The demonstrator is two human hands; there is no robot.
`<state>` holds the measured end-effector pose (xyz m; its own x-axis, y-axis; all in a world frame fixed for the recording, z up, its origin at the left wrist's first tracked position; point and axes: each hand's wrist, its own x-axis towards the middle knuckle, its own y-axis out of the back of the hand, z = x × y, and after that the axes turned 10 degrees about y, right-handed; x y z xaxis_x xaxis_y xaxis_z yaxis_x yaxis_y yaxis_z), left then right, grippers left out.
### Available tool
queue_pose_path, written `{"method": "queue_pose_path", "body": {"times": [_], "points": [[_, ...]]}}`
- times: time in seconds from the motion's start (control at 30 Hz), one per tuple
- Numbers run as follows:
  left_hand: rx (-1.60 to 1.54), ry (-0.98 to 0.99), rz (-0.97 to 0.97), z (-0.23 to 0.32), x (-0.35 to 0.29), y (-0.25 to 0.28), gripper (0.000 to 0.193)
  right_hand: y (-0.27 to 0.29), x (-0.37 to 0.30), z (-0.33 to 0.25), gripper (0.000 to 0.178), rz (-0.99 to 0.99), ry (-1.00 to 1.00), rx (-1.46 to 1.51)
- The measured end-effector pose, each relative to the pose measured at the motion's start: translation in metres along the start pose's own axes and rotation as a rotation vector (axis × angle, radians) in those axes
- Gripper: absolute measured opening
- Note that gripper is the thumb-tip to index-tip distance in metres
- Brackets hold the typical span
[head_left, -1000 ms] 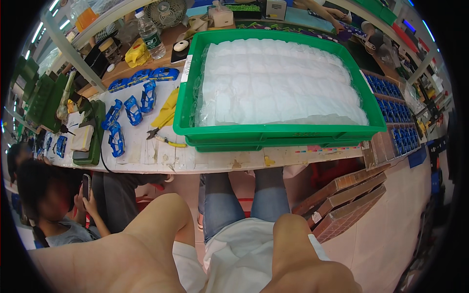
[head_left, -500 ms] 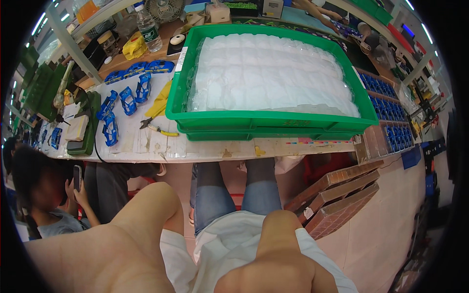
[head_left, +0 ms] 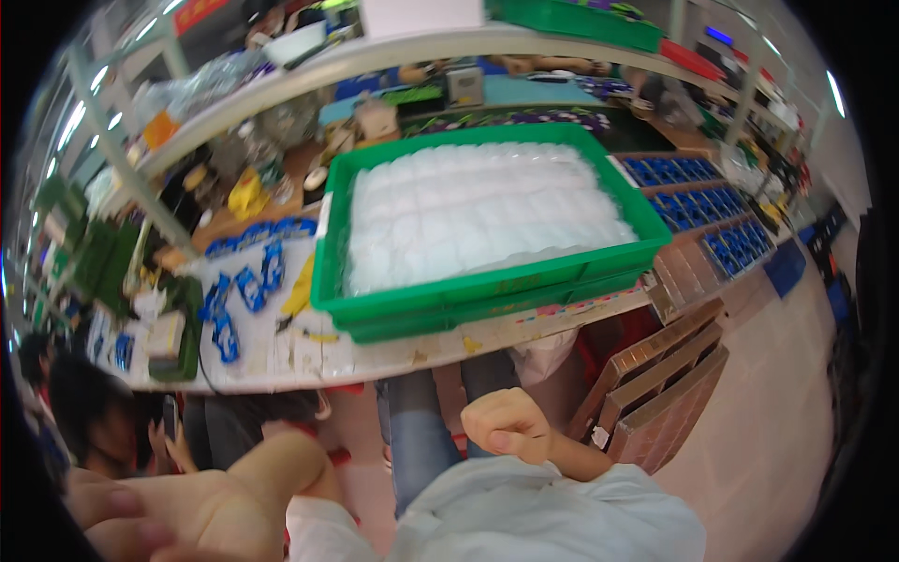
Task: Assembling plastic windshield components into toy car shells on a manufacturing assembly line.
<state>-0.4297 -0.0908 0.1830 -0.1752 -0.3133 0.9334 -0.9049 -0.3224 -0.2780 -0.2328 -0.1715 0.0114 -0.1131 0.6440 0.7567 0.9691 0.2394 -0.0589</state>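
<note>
Low at the left edge is my left hand (head_left: 178, 515), palm toward me and bare, fingers slightly bent and partly cut off by the dark rim. My right hand (head_left: 510, 426) is curled into a fist above my lap, in front of the bench, with nothing showing in it. Neither hand touches the bench. Beyond them, a green plastic crate (head_left: 487, 298), stacked on another, holds rows of white, thinly wrapped pieces (head_left: 478, 211). To its left lie several blue toy car bodies (head_left: 250, 288), beside yellow-handled pliers (head_left: 320, 336) and a yellow cloth (head_left: 300, 288).
Trays (head_left: 684, 206) of blue parts sit right of the crate. Brown trays (head_left: 655, 393) lean below the bench edge at right. A green hand press (head_left: 103, 267) stands at left. Nearby sits a person (head_left: 94, 412) holding a phone. A shelf (head_left: 375, 58) crosses above the bench.
The view has tilted upward, showing more shelf. My right hand has risen into view as a fist. My left hand has turned further into view, showing its palm and fingers.
</note>
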Motion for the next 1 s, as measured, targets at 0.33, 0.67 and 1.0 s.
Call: {"method": "queue_pose_path", "body": {"times": [0.33,0.67,1.0], "points": [[-0.290,0.606,-0.905,-0.033,-0.130,-0.164,0.019,0.231,-0.078,-0.087,0.020,0.880,0.044,-1.559],[-0.131,0.448,-1.470,-0.079,-0.296,-0.287,0.032,0.487,-0.235,-0.168,0.026,0.582,-0.557,-2.221],[-0.262,0.599,-1.260,-0.059,-0.300,-0.328,0.024,0.536,-0.270,-0.174,0.052,0.605,-1.104,-2.142]]}}
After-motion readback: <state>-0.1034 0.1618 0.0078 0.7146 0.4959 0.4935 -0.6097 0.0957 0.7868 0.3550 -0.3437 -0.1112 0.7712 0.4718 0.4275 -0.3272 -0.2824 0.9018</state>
